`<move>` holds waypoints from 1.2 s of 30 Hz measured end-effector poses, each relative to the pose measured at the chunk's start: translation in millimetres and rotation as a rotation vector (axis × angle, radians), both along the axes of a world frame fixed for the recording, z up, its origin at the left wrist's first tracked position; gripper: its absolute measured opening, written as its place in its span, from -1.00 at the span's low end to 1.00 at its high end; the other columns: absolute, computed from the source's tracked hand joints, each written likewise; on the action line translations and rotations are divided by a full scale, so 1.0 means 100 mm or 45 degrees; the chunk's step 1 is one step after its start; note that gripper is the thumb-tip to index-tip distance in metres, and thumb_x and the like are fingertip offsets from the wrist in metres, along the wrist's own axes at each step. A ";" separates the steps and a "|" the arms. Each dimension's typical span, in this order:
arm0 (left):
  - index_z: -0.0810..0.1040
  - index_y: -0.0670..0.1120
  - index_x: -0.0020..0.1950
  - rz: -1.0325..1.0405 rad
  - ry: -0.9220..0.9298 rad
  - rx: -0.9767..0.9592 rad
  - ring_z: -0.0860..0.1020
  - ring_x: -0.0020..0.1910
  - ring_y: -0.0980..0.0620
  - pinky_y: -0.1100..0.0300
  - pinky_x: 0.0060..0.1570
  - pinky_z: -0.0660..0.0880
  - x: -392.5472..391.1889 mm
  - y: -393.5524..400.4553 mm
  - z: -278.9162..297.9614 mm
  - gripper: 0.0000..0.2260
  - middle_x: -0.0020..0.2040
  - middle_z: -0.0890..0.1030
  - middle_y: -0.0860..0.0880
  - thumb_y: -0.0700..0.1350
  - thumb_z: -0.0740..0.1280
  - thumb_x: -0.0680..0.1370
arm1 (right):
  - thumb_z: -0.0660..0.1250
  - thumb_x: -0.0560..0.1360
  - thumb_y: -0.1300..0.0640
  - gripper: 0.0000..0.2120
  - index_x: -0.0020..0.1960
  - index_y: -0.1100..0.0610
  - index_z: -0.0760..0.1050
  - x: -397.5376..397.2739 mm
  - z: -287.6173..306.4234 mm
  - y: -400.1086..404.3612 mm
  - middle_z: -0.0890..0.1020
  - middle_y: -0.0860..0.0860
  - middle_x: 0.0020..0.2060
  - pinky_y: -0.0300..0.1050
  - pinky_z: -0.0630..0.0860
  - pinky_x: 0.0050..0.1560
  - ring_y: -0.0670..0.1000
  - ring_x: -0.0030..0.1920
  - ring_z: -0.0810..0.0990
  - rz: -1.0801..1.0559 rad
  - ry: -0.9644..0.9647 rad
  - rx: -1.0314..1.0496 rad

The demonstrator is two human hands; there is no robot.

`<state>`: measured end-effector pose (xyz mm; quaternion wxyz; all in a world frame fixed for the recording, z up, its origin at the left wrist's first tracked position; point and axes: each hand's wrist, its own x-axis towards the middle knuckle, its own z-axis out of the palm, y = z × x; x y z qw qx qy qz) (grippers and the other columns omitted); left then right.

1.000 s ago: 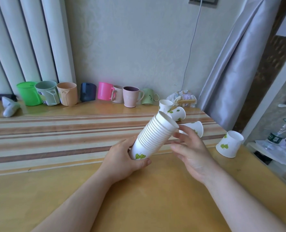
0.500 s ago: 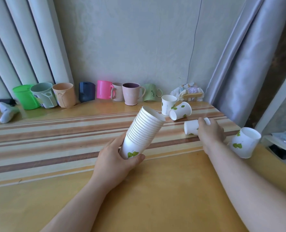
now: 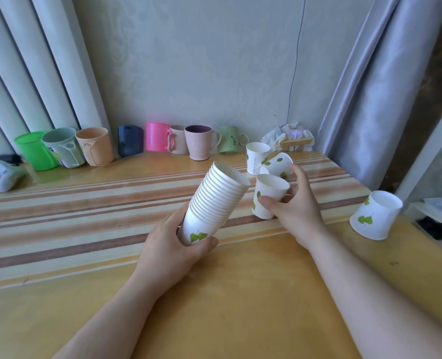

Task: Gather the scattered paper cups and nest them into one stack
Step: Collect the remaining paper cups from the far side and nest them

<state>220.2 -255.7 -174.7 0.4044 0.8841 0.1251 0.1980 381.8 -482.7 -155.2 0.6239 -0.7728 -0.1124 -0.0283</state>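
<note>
- Left hand (image 3: 172,251) grips the base of the stack (image 3: 216,202), centre frame, tilted, mouth toward upper right.
- Right hand (image 3: 296,208) grips a single cup (image 3: 267,196) just beside the stack's mouth.
- Step judged: nesting; next move requires base-first alignment.
- Three loose cups (image 3: 375,215) remain at right on the counter (image 3: 240,294).
- Cups: thin white tapered paper, rolled rims, green leaf print.

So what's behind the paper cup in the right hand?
Behind the white leaf-print paper cup in the right hand, a tipped-over paper cup lies against an upright paper cup. The fingers cover part of the tipped cup.
</note>
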 end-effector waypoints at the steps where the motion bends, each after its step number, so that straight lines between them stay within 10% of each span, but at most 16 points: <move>1: 0.54 0.35 0.30 -0.004 0.005 0.008 0.60 0.05 0.16 0.02 0.04 0.60 0.00 0.00 0.00 -0.49 0.01 0.67 0.21 0.23 0.61 0.39 | 0.64 0.45 0.17 -0.12 0.61 -0.18 0.27 -0.01 0.05 0.03 0.68 -0.09 0.24 0.16 0.70 0.19 -0.02 0.24 0.70 0.017 0.055 0.201; 5: 0.58 0.32 0.26 -0.001 0.005 0.016 0.58 0.05 0.19 0.08 0.03 0.56 0.00 -0.01 0.00 -0.52 0.02 0.65 0.23 0.20 0.63 0.39 | 0.41 0.63 0.26 -0.70 0.31 0.03 0.59 -0.14 0.36 0.05 0.76 0.07 0.17 0.08 0.73 0.14 0.15 0.16 0.77 0.271 0.336 1.105; 8: 0.54 0.38 0.21 -0.012 -0.004 0.018 0.57 0.07 0.22 0.13 0.04 0.54 0.00 -0.02 0.02 -0.53 0.04 0.64 0.25 0.17 0.64 0.38 | 0.44 0.58 0.24 -0.75 0.24 0.08 0.63 -0.27 0.44 0.08 0.76 0.08 0.12 -0.01 0.73 0.13 0.10 0.10 0.75 0.454 0.366 1.269; 17: 0.57 0.33 0.34 -0.038 0.010 0.036 0.55 0.11 0.24 0.18 0.02 0.48 0.00 -0.02 0.02 -0.45 0.08 0.63 0.28 0.19 0.64 0.39 | 0.51 0.43 0.31 -0.49 0.36 0.10 0.60 -0.42 0.31 0.28 0.75 0.02 0.10 -0.09 0.63 0.12 0.01 0.12 0.69 0.497 0.071 0.826; 23: 0.56 0.40 0.20 -0.018 0.003 -0.043 0.60 0.10 0.18 0.03 0.10 0.59 0.00 -0.01 0.01 -0.54 0.06 0.68 0.23 0.18 0.65 0.37 | 0.72 0.22 -0.04 -0.01 0.58 0.02 0.42 -0.34 0.18 0.23 0.68 0.03 0.30 0.11 0.54 0.32 0.02 0.22 0.66 0.480 0.207 0.661; 30: 0.57 0.40 0.13 0.058 -0.036 -0.098 0.65 -0.04 0.16 0.09 -0.05 0.61 0.00 0.00 -0.02 -0.58 -0.03 0.71 0.18 0.20 0.66 0.36 | 0.50 0.56 0.05 -0.66 0.32 -0.06 0.58 0.17 0.00 0.16 0.68 0.00 0.18 -0.10 0.53 0.02 0.03 0.11 0.66 -0.067 0.209 0.325; 36: 0.62 0.27 0.23 0.148 -0.090 -0.091 0.65 -0.03 0.12 0.00 -0.03 0.63 0.04 0.04 -0.06 -0.55 -0.04 0.71 0.16 0.20 0.64 0.38 | 0.44 0.46 -0.07 -0.48 0.39 -0.07 0.44 0.89 -0.07 0.17 0.46 0.00 0.35 0.06 0.54 0.15 0.15 0.21 0.53 -0.446 0.164 -0.217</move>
